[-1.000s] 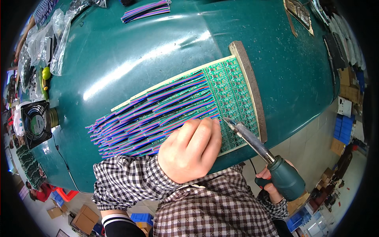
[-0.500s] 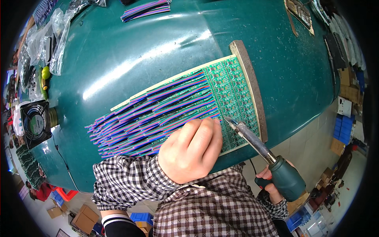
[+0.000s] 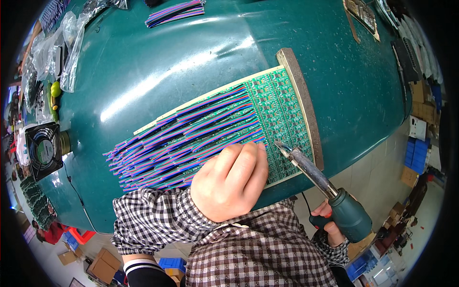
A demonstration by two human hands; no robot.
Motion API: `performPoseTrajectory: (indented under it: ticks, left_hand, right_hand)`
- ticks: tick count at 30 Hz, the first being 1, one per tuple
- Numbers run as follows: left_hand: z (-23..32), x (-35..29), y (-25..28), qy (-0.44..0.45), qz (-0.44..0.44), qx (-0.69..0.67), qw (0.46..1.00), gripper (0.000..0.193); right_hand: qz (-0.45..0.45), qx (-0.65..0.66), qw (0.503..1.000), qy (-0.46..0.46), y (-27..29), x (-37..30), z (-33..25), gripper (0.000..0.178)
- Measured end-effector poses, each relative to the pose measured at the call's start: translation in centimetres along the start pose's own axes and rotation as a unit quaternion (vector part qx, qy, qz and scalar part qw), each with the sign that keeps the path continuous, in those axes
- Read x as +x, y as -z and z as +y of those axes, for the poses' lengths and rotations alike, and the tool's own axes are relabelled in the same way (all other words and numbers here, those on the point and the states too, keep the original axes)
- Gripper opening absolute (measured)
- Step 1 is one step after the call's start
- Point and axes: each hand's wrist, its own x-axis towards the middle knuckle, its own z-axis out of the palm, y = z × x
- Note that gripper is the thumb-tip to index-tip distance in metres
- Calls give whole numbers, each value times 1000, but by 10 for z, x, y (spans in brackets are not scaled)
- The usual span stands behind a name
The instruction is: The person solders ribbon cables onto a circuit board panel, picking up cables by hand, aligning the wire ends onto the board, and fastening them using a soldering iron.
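My left hand (image 3: 230, 182) is closed in a pinch over a green circuit board panel (image 3: 279, 112). A multicoloured ribbon cable (image 3: 256, 138) runs into its fingertips, which partly hide the wire ends. More ribbon cables (image 3: 191, 125) in blue, red, green and black lie in rows across the panel's left part. My right hand (image 3: 329, 217) grips a soldering iron (image 3: 351, 217) with a dark green handle, which hides some of the fingers. The iron's tip points left, close beside my left fingertips and over the panel's small components.
A brown bar (image 3: 301, 103) lines the panel's right end. On the green table (image 3: 356, 91) lie a spare bundle of ribbon cables (image 3: 174, 13) at the far edge, a small black fan (image 3: 44, 149) at left and plastic bags (image 3: 71, 48). The iron's cord (image 3: 306, 203) hangs near my right hand.
The soldering iron and my right hand have shifted slightly to the right, drawing the tip a little away from my left fingertips. My left hand stays almost still.
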Motion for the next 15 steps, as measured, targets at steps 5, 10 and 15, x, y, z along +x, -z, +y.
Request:
performPoseTrajectory:
  ticks: [5,10,15]
  left_hand:
    - [2,-1,0,-9,-8,21,1000,34]
    - [2,-1,0,2,1,8,1000,32]
    - [3,-2,-2,3,10,13,1000,31]
  right_hand:
    - [69,26,997,-21,-15,17,-28,54]
    - [42,13,999,-28,-13,17,-28,51]
    - [50,6,999,-8,-14,17,-26,49]
